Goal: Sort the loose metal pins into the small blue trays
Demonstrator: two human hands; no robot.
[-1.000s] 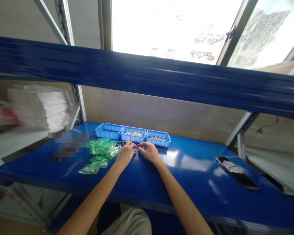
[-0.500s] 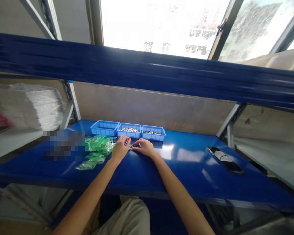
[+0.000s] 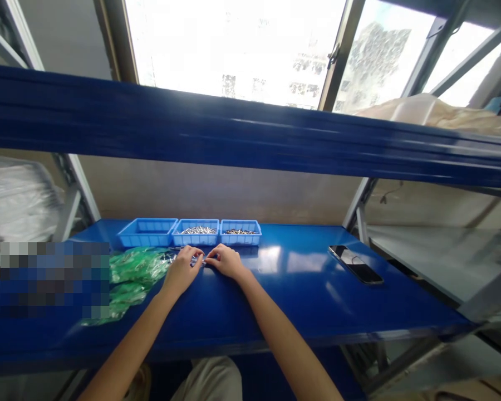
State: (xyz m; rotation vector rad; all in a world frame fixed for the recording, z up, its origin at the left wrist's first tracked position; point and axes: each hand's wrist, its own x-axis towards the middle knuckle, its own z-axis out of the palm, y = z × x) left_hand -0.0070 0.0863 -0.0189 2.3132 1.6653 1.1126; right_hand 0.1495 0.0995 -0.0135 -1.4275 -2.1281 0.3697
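Observation:
My left hand [image 3: 185,268] and my right hand [image 3: 226,262] meet low over the blue table, fingertips nearly touching. Both are closed in a pinch around something small and shiny that I cannot make out. Just left of my left hand lie crumpled clear-and-green plastic bags [image 3: 138,266]. Behind the hands, three blue plastic bins stand in a row. Thin silvery metal pieces [image 3: 198,230] fill part of the middle bin [image 3: 196,240], and darker thin pieces [image 3: 239,231] lie in the right bin [image 3: 240,240]. The left bin [image 3: 146,240] shows its bare inside.
A phone [image 3: 355,264] lies on the right of the blue table [image 3: 292,301]. A blue shelf beam [image 3: 250,136] crosses above the table, with metal uprights at both sides. Plastic-wrapped white stacks [image 3: 19,203] stand at the left. A blurred-out patch covers the table's left part.
My view has turned to the right, so the table and hands appear further left. My hands stay together in front of the bins, both still pinching.

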